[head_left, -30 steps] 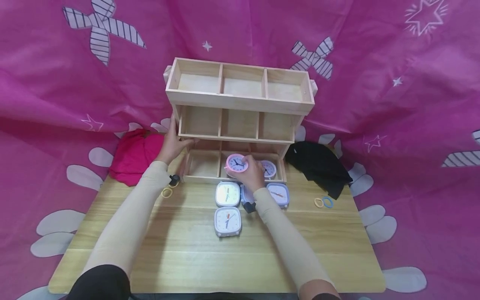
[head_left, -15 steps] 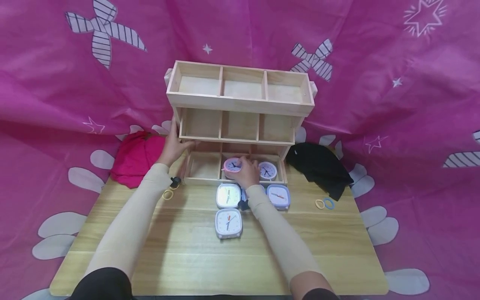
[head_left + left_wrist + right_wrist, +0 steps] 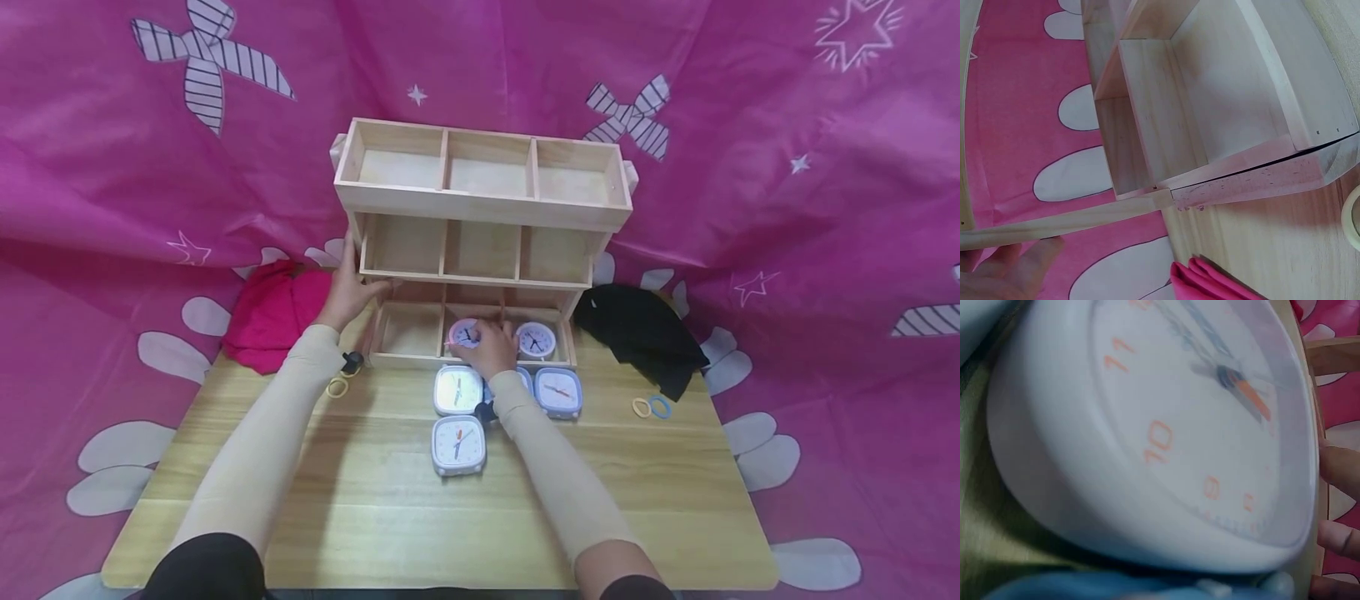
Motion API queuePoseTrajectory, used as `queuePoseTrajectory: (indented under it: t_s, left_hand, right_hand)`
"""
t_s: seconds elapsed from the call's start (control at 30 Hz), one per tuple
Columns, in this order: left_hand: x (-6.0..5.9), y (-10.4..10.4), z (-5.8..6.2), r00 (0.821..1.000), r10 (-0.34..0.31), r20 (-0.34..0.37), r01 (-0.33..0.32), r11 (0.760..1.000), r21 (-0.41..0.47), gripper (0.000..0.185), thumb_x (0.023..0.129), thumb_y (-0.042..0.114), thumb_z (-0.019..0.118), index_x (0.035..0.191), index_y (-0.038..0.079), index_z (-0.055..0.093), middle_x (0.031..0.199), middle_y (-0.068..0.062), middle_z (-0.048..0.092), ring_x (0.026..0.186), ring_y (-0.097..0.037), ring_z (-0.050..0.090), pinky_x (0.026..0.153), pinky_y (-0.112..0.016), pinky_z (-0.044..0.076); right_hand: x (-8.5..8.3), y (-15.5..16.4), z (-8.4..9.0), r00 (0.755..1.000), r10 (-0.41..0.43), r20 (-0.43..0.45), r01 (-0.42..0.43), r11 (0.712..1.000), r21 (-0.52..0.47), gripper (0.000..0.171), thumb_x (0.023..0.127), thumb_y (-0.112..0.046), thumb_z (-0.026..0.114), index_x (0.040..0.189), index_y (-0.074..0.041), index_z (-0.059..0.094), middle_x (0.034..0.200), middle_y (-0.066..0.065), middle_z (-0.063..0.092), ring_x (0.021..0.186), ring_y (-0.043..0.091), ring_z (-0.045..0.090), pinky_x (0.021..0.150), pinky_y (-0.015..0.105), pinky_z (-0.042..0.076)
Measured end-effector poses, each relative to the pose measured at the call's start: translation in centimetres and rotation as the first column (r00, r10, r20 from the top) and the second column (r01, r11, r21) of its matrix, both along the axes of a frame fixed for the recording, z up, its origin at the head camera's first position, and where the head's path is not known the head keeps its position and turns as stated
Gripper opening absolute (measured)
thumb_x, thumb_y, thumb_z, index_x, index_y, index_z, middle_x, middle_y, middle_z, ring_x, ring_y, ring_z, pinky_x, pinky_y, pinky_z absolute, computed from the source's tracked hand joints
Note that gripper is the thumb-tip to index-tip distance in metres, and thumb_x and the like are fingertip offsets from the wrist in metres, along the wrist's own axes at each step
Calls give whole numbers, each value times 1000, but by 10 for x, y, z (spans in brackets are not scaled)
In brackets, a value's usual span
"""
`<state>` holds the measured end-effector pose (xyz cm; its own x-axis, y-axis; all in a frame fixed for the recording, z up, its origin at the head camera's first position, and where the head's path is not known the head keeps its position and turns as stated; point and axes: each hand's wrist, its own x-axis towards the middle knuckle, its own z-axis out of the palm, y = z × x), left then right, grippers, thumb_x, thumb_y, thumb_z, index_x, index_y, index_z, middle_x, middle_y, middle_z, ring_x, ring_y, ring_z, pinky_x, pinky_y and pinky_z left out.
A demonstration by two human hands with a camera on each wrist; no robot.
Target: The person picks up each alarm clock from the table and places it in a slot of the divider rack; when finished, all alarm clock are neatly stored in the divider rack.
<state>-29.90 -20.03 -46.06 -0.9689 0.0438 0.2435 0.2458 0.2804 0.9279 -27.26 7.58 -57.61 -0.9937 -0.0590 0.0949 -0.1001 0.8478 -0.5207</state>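
A three-tier wooden shelf (image 3: pixel 480 200) stands at the back of the table. My left hand (image 3: pixel 351 290) grips its left side wall at the middle tier; the left wrist view shows my fingers (image 3: pixel 1004 275) against a wooden slat (image 3: pixel 1072 222). My right hand (image 3: pixel 489 348) holds a round pink clock (image 3: pixel 464 333) down in the middle compartment of the bottom tier. A second round clock (image 3: pixel 537 340) lies in the right compartment. The right wrist view is filled by a white square clock (image 3: pixel 1166 437) with orange numerals, with my fingers (image 3: pixel 1341 472) at its far edge.
Three square clocks (image 3: pixel 457 389) (image 3: pixel 458 443) (image 3: pixel 558 392) lie on the wooden table (image 3: pixel 375 517) before the shelf. A red cloth (image 3: pixel 273 312) is left of the shelf, a black cloth (image 3: pixel 637 329) right. Hair ties (image 3: pixel 335 387) (image 3: pixel 648 407) lie on both sides.
My right hand has carried the pink clock forward and down into the bottom tier's middle compartment. The left hand has stayed on the shelf's side.
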Motion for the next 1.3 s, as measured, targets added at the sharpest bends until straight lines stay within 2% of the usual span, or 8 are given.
queuePoseTrajectory:
  t_s: [0.2, 0.47, 0.63, 0.77, 0.93, 1.0, 1.13, 1.3]
  left_hand:
    - [2, 1, 2, 1000, 3, -18, -4, 1000, -5, 126, 85, -11, 81, 173, 18, -4, 177, -22, 20, 160, -45, 29, 132, -60, 29]
    - [-7, -2, -8, 1000, 14, -22, -15, 1000, -19, 126, 85, -10, 82, 173, 20, -4, 177, -22, 20, 160, -44, 30, 133, -58, 28]
    - [-19, -9, -24, 999, 20, -27, -21, 1000, -21, 131, 84, -11, 83, 173, 29, -6, 179, -13, 18, 162, -38, 28, 133, -56, 28]
    - [-21, -11, -29, 999, 27, -23, -28, 999, -28, 132, 85, -10, 82, 172, 36, -6, 180, -11, 17, 162, -36, 28, 133, -56, 29]
    - [-21, -11, -30, 1000, 22, -22, -23, 999, -32, 132, 86, -7, 83, 172, 40, -5, 180, -10, 16, 163, -37, 27, 132, -58, 30]
    - [-21, -11, -30, 1000, 23, -19, -24, 999, -34, 131, 86, -7, 83, 172, 40, -5, 180, -9, 16, 163, -36, 27, 133, -57, 30]
    - [-20, -12, -30, 1000, 23, -19, -24, 999, -33, 132, 86, -10, 82, 172, 35, -7, 180, -12, 16, 162, -36, 28, 133, -56, 30]
    - [-21, -12, -28, 1000, 18, 7, -17, 999, -39, 129, 87, -11, 80, 173, 27, -9, 178, -18, 16, 162, -41, 26, 133, -58, 27]
  right_hand:
    - [4, 7, 4, 999, 36, -17, -36, 999, 3, 42, 86, -53, 85, 105, -16, 76, 122, 3, 77, 128, 32, 58, 117, 60, 42]
    - [21, 21, 3, 987, 134, -85, -144, 983, -116, 36, 95, -37, 81, 115, -8, 80, 150, 15, 63, 145, 40, 53, 125, 62, 37]
    - [46, 27, 0, 969, 117, -216, -156, 973, -172, 27, 94, -30, 82, 107, -7, 80, 139, 18, 68, 135, 37, 58, 122, 60, 40]
    - [72, 30, 0, 956, 107, -274, -162, 968, -190, 27, 92, -29, 83, 108, -6, 81, 125, 15, 72, 123, 36, 61, 118, 60, 43]
    - [104, 37, -1, 959, 137, -248, -185, 965, -185, 31, 92, -30, 83, 113, -7, 80, 116, 8, 72, 116, 30, 64, 110, 51, 53]
    - [117, 40, -2, 963, 156, -220, -195, 966, -168, 33, 92, -32, 84, 115, -9, 79, 116, 5, 71, 114, 26, 64, 101, 45, 57]
    - [136, 46, -5, 958, 210, -193, -235, 966, -111, 41, 90, -40, 85, 119, -11, 78, 122, 4, 70, 117, 24, 65, 101, 43, 59]
    - [149, 52, -8, 951, 248, -184, -265, 961, -76, 52, 86, -49, 87, 122, -13, 77, 132, 4, 67, 123, 25, 63, 105, 44, 57]
